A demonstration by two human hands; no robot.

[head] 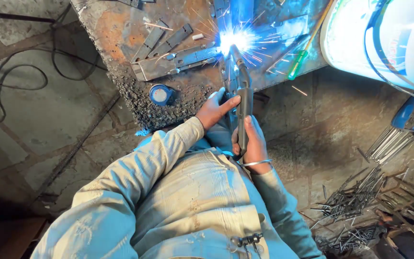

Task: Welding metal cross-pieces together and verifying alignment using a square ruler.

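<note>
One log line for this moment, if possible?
right hand: grips welding holder | left hand: steadies holder | arc: sparking on metal strips | steel table

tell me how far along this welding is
Done: flat metal strips are laid out on the rusty steel table. In hand: right hand grips the electrode holder, left hand steadies it, arc sparking. Left: how many joints remain cannot be told.

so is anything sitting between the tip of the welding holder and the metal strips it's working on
Nothing visible does. The welding holder, gripped by the right hand and steadied by the left hand, runs straight up to the bright arc at the metal strips on the rusty table. The glare hides the contact point itself.
</note>
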